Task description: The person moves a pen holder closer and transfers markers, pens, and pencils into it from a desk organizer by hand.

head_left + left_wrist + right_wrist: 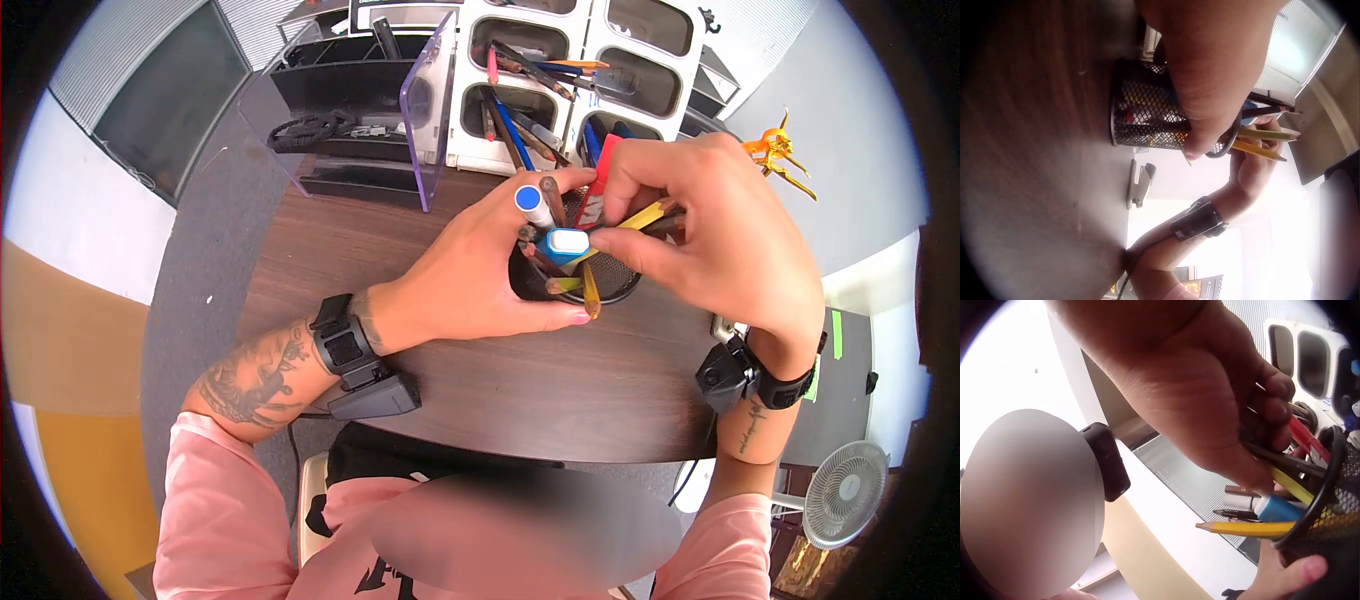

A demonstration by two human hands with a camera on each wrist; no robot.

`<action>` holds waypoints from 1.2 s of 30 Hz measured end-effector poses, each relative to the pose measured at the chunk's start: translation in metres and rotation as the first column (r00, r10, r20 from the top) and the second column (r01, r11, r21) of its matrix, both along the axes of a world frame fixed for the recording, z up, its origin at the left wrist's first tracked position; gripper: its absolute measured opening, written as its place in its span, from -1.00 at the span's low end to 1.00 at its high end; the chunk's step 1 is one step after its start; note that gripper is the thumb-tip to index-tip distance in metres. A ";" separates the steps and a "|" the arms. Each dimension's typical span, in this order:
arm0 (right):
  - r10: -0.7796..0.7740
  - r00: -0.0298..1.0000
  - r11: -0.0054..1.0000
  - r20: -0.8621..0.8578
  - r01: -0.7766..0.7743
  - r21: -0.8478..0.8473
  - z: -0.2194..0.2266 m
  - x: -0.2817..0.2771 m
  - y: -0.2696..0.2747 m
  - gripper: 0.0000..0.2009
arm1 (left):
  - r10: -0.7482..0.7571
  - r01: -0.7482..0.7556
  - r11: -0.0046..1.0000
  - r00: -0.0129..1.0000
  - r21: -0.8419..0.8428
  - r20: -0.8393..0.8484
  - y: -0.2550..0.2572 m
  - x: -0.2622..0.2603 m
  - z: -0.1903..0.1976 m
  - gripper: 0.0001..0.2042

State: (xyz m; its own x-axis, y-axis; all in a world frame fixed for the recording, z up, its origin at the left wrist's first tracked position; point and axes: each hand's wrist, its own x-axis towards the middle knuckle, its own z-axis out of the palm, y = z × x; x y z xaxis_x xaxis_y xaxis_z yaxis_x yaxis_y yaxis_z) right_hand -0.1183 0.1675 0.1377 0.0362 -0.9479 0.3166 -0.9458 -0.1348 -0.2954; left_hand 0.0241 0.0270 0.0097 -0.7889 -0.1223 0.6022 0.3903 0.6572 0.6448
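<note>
My left hand (470,255) grips a black mesh pen cup (1147,106), its thumb across the near side. The cup stands on the table, filled with pencils and pens. A blue item with a white cap (570,241), a white marker with a blue end (532,204) and a red item (598,182) stick out of it. My right hand (710,225) bends over the opening, its thumb tip right at the white cap. A yellow pencil (645,215) runs between thumb and forefinger; I cannot tell whether they pinch it. Another yellow pencil (1241,529) leans over the rim.
Behind the cup stands a white organizer (580,100) with pencils in its compartments. A clear-sided black holder (350,110) is at the back left. A golden figurine (775,148) shows beyond my right hand. The brown table (560,390) curves along its front edge.
</note>
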 end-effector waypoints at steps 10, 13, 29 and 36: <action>0.101 0.956 0.995 0.274 -0.101 -0.015 0.012 -0.003 0.011 -0.81 | -0.025 0.025 1.000 0.999 -0.004 0.045 -0.001 -0.001 0.003 -0.19; 0.026 0.972 0.999 0.233 -0.033 0.025 0.009 -0.002 0.009 -0.79 | -0.018 0.018 1.000 1.000 -0.007 0.018 -0.001 0.001 0.002 -0.17; -0.383 0.922 0.896 0.057 0.386 -0.218 0.008 -0.056 -0.001 -0.73 | -0.062 0.059 0.988 0.998 0.146 0.016 0.001 0.002 0.005 -0.36; -0.275 0.956 0.960 -0.101 0.268 -0.077 -0.021 -0.055 -0.017 -0.78 | -0.078 0.079 0.996 0.997 0.037 -0.024 -0.001 0.002 0.003 -0.42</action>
